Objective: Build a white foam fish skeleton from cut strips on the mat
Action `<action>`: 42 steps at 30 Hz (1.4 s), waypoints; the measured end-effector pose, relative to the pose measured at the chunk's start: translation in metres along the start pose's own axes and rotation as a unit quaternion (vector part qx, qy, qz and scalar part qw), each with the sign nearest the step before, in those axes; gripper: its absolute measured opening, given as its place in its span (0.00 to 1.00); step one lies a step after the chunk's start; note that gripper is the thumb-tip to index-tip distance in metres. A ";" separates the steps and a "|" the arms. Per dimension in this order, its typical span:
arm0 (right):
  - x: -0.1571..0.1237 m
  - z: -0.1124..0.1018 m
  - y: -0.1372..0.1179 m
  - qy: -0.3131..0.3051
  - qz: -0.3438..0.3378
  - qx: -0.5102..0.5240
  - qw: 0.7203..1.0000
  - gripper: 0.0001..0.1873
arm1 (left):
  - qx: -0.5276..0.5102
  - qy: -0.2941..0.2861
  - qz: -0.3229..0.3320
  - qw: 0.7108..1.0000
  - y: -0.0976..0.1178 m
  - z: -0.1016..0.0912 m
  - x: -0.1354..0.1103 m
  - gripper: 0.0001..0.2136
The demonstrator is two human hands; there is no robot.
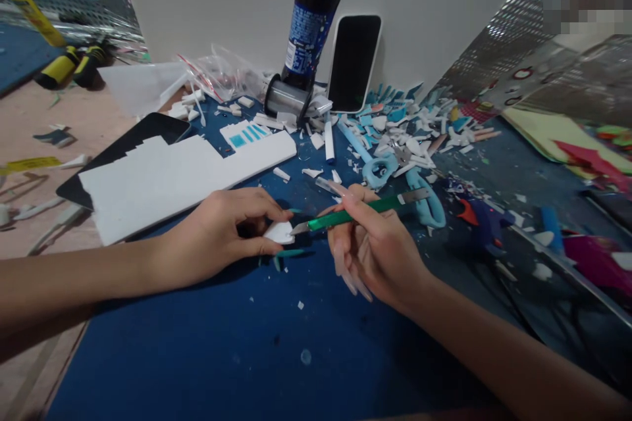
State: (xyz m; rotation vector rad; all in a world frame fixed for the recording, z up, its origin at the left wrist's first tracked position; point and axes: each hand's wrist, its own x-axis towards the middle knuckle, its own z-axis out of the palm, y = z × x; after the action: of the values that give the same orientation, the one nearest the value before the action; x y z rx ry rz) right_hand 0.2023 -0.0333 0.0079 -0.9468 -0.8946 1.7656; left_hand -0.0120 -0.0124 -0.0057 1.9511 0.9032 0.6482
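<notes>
Between the thumb and fingers of my left hand point(234, 227) is a small white foam piece point(279, 232) with a rounded edge. My right hand point(372, 240) grips a green craft knife point(345, 214) like a pen. The blade points left, and its tip meets the right edge of the foam piece. Both hands are just above the blue mat point(237, 355). Behind my left hand lies a large white foam sheet point(182, 177) with stepped cutouts. Light-blue-handled scissors point(379, 170) rest beyond my right hand, amid scraps.
A dark soda bottle point(311, 33), a spool point(289, 100) and a phone point(354, 62) stand at the back before a white panel. White and blue offcuts point(409, 131) are heaped behind my right hand. A glue gun point(486, 220) lies at right, yellow-black tools point(74, 66) at left.
</notes>
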 end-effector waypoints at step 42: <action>0.015 -0.021 -0.001 0.059 -0.422 -0.708 0.564 0.15 | 0.104 0.131 0.105 0.980 0.006 -0.002 -0.004 0.14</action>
State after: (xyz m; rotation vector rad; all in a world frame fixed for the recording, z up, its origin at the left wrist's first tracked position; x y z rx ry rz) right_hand 0.2171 -0.0149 -0.0039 -1.1321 -2.2374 -0.1788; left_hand -0.0136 -0.0166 -0.0002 2.2028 0.9630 0.9845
